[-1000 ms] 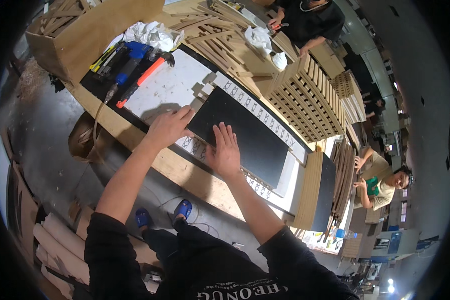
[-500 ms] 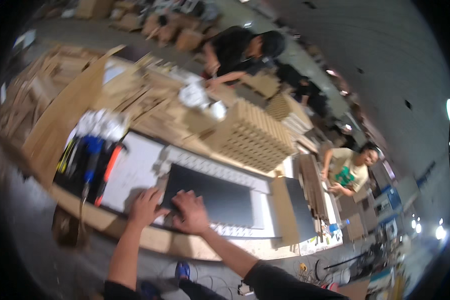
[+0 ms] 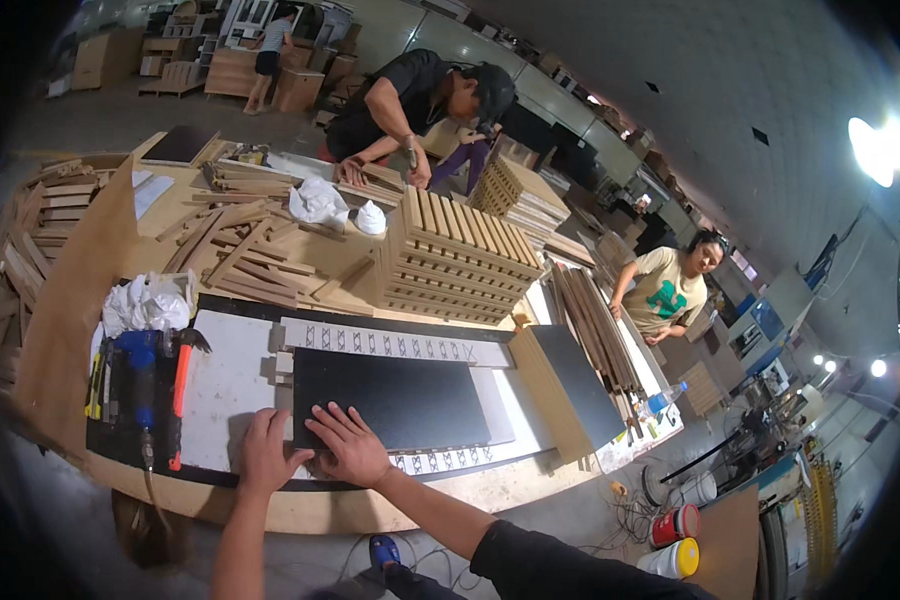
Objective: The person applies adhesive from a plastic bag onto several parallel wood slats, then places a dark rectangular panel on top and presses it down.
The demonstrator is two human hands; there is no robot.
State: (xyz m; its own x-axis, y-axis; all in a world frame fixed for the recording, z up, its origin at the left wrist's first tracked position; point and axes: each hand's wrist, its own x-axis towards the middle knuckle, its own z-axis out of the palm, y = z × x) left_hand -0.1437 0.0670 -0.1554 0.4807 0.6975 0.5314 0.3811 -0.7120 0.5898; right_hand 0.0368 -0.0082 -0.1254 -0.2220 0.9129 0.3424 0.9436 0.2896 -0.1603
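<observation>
A dark rectangular panel (image 3: 395, 395) lies flat on a white board (image 3: 225, 385) marked with rows of black crossed patterns. My right hand (image 3: 348, 447) rests on the panel's near left corner, fingers stretched across its surface. Just left of that corner is my left hand (image 3: 267, 453), its thumb apart and pointing toward my right hand. Its fingers reach over the white board, and it holds nothing that I can see. Small wooden pieces (image 3: 284, 367) sit against the panel's left edge.
A blue air tool (image 3: 142, 375) and an orange-handled hammer (image 3: 183, 390) lie left. Slotted wooden frames (image 3: 460, 260) are stacked beyond the panel; more dark panels (image 3: 575, 385) stand right. Loose wood strips (image 3: 240, 245) spread behind. Two co-workers stand across and to the right.
The view has shifted and become sharper. Both hands remain at the dark panel's near left corner. The co-worker across the table has bent lower over the wood strips.
</observation>
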